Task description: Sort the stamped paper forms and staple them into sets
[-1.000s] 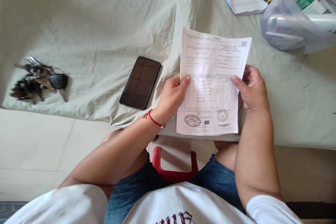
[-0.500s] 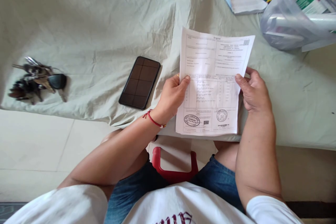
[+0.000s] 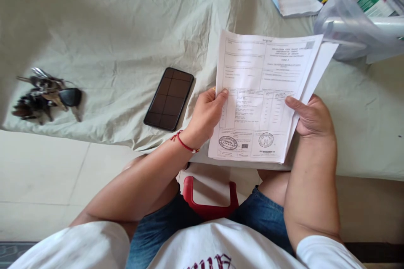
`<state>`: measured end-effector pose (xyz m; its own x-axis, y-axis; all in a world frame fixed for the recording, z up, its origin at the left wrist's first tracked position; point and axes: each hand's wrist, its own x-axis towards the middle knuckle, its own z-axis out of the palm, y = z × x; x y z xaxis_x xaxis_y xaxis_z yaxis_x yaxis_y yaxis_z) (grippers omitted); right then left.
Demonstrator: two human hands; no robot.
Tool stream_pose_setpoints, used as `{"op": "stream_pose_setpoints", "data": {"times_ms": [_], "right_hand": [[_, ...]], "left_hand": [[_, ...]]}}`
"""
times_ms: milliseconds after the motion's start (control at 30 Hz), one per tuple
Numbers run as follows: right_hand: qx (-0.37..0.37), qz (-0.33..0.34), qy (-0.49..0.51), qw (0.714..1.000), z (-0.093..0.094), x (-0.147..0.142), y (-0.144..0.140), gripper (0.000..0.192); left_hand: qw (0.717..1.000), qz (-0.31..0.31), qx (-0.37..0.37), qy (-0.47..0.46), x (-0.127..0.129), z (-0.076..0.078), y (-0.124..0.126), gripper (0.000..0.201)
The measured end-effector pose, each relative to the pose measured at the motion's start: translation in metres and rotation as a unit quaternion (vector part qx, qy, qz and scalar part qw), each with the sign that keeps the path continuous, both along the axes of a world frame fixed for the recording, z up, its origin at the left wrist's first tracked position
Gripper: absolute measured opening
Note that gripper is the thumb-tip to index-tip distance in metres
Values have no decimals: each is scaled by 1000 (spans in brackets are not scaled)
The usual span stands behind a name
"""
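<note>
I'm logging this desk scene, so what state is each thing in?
printed sheets: held up by both hands, fanned apart at the right edge
left hand: gripping the sheets' left edge
right hand: gripping their right edge
phone: screen dark, lying flat
keys: bunched on the cloth

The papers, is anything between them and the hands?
Nothing visible. The left hand pinches the left edge of the papers with its thumb on the printed front; the right hand grips the right edge the same way. The phone and keys lie apart on the cloth.
</note>
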<state>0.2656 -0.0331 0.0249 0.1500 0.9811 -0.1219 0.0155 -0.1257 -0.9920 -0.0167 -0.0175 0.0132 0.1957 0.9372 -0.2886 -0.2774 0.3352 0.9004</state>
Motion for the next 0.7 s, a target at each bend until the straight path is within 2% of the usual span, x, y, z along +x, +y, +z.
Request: {"op": "stream_pose_setpoints", "data": {"times_ms": [200,300,400,467,600,700], "right_hand": [[-4,55,-4,998,1,5,-2,68],[-4,64,-12,998,2,5,-2,68],[24,24,-13,999,0,2,-1,61],[72,-20,-3,997,-1,-2,1,61],[173,-104,37,979,2,-10,9,63],[243,-131,48,960,12,-17,13,62]], "left_hand": [[1000,-4,11,-1,-2,2,4,26],[1000,-7,22,-11,-4,2,6,28],[998,-15,49,-24,-7,4,9,37],[996,-31,75,-30,-9,6,12,46],[988,-87,119,-49,-8,13,14,57],[983,-99,148,-47,-5,20,16,57]]}}
